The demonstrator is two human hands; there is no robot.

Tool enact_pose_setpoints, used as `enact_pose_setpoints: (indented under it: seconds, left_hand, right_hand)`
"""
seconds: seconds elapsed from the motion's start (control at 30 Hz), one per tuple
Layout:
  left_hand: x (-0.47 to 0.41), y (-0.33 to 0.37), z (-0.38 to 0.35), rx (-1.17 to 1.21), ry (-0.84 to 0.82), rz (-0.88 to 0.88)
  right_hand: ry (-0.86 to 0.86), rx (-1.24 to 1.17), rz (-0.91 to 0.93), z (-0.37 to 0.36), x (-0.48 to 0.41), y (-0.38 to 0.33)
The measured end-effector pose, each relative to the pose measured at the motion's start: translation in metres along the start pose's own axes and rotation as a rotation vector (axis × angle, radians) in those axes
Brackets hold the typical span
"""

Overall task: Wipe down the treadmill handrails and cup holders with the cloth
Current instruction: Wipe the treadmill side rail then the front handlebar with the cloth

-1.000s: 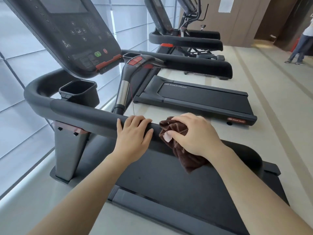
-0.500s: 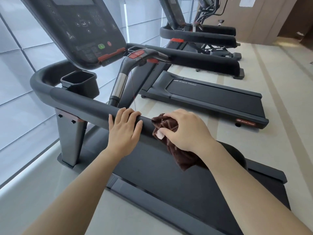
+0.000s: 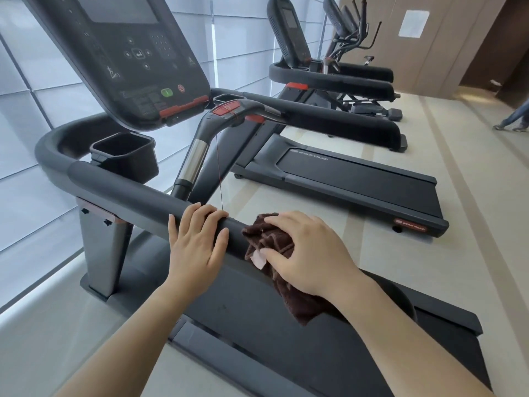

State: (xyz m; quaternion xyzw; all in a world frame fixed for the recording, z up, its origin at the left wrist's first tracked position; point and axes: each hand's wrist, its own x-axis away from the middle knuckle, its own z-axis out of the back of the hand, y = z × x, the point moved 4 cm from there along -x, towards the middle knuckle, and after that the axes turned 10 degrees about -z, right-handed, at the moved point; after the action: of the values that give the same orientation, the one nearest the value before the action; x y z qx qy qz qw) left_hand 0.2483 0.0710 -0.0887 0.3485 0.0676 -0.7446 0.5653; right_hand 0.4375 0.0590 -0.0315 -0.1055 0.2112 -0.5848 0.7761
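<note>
The black padded left handrail (image 3: 123, 190) of the near treadmill runs from the upper left down toward the centre. My left hand (image 3: 197, 242) lies over it with fingers curled on the far side. Just to its right, my right hand (image 3: 303, 253) presses a dark brown cloth (image 3: 274, 245) against the same rail; the cloth's loose end hangs below the rail. A black square cup holder (image 3: 126, 156) sits inside the rail's front bend, under the console (image 3: 128, 58). The far handrail (image 3: 329, 116) and a second cup holder (image 3: 229, 98) lie beyond the centre grip.
A curved centre grip (image 3: 217, 124) with a red safety cord rises between the rails. The treadmill deck (image 3: 257, 325) is below my arms. More treadmills (image 3: 357, 179) stand to the right, a window wall on the left, and a person's legs (image 3: 515, 118) at the far right.
The view has tilted up slightly, showing more of the console. Both hands stay on the rail; the cloth hand has shifted a little along it.
</note>
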Motion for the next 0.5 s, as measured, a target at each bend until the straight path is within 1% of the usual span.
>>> enact_pose_setpoints:
  seconds: [0.1,0.2,0.3,0.5]
  left_hand:
    - [0.000,0.002,0.002,-0.003,-0.024,0.007]
    - [-0.002,0.006,0.006,-0.011,-0.069,0.023]
    - [-0.003,0.018,0.008,0.018,-0.086,0.100]
    - [0.021,0.079,0.003,0.068,-0.009,0.217]
  right_hand:
    - [-0.092,-0.074,0.005,-0.002,-0.012,0.000]
    - [-0.119,-0.043,0.079,0.000,-0.006,0.009]
    - [-0.148,-0.020,0.143,0.006,0.004,0.025]
    - [-0.197,-0.103,0.213,0.035,0.030,0.069]
